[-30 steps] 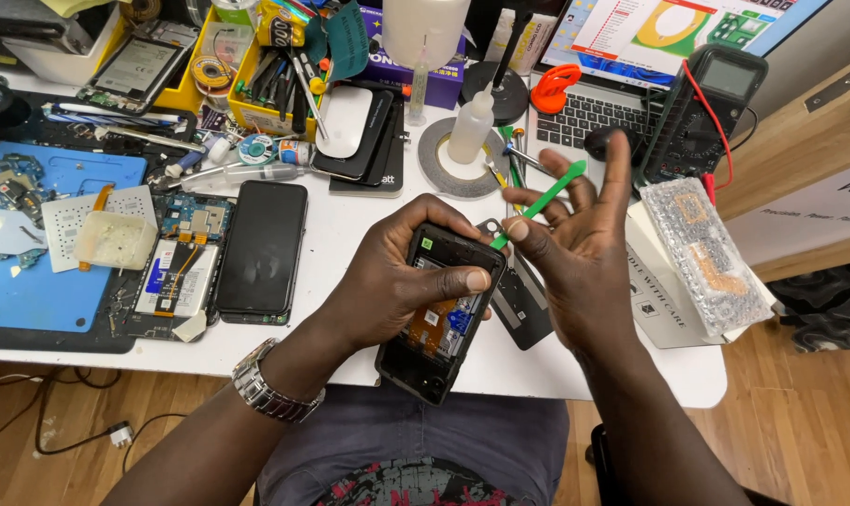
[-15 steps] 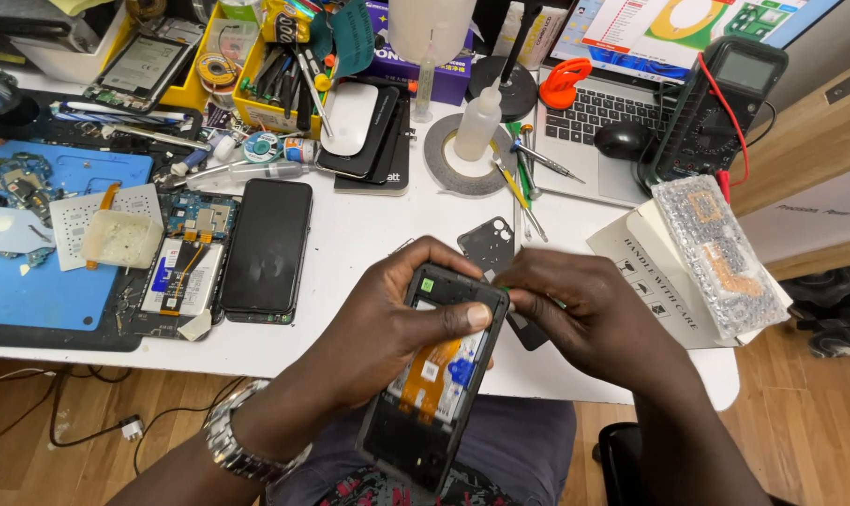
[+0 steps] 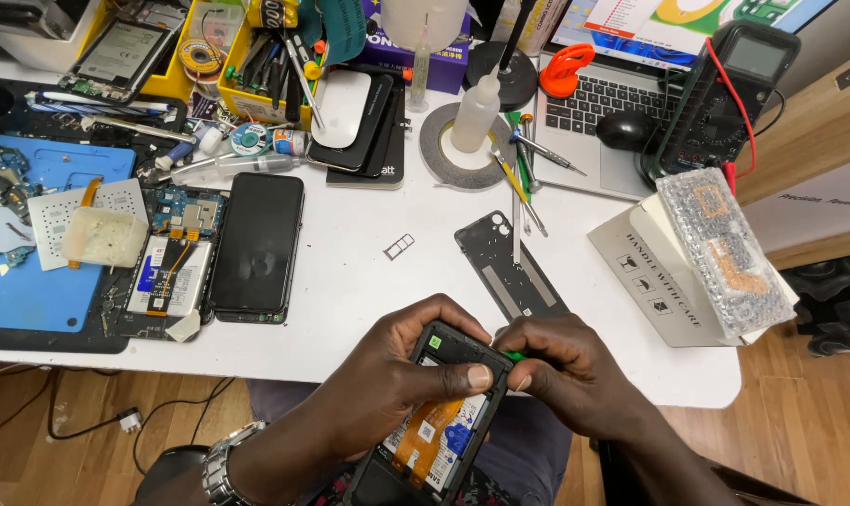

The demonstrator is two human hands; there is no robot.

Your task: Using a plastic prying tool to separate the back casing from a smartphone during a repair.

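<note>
My left hand (image 3: 402, 379) grips an opened phone (image 3: 439, 426) over my lap at the table's near edge. Its inside shows an orange flex cable and a blue-and-white label. My right hand (image 3: 561, 370) is closed around a small green tool (image 3: 512, 356) whose tip touches the phone's upper right corner. A dark back cover (image 3: 509, 267) lies flat on the white table (image 3: 350, 272) just beyond my hands. A small SIM tray (image 3: 399, 246) rests to its left.
A black phone (image 3: 256, 245) and an open phone body (image 3: 172, 267) lie at the left beside a blue mat (image 3: 41, 300). Behind are a yellow tool bin (image 3: 247, 66), tape roll (image 3: 458, 150), squeeze bottle (image 3: 477, 111), laptop (image 3: 612, 98), multimeter (image 3: 725, 89) and bubble-wrapped part (image 3: 720, 248).
Both hands drew the phone toward me, off the table's edge. The right hand, raised and spread with the green tool a second ago, closed down onto the phone's top corner.
</note>
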